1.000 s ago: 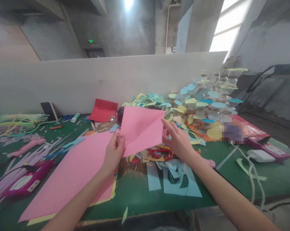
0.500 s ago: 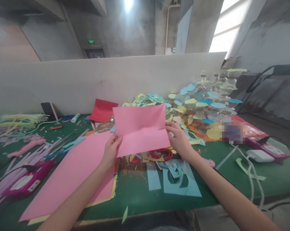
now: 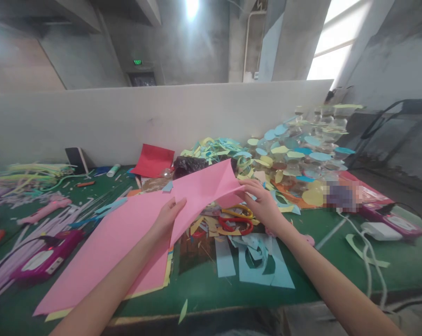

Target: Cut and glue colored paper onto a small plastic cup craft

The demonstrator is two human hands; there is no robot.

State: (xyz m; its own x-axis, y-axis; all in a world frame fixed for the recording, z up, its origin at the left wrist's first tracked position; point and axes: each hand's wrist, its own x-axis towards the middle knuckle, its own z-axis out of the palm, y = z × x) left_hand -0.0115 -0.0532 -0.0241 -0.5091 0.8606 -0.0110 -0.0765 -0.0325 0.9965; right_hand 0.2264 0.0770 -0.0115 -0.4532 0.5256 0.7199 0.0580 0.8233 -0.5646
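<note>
Head view shows a pink paper sheet [image 3: 204, 189] held above the green table [image 3: 204, 289], bent along a crease so its middle arches upward. Judging by how it bows, it is light, thin and floppy, easy to crumple or tear, so it is best pinched at opposite edges. Its colour is a flat, matte pink with no print. The left hand [image 3: 167, 219] pinches the near left edge between thumb and fingers; the right hand [image 3: 263, 205] grips the right corner, fingers closed on it. Under the left forearm lies a larger stack of pink sheets [image 3: 109, 252] over yellow ones. Red-handled scissors [image 3: 235, 221] rest just below the held sheet, among light blue offcuts [image 3: 256, 266]. Farther back sit a red folded sheet [image 3: 153, 161] and a heap of blue and yellow paper scraps [image 3: 284, 154]. A magenta glue gun [image 3: 39, 261] lies at the left.
</note>
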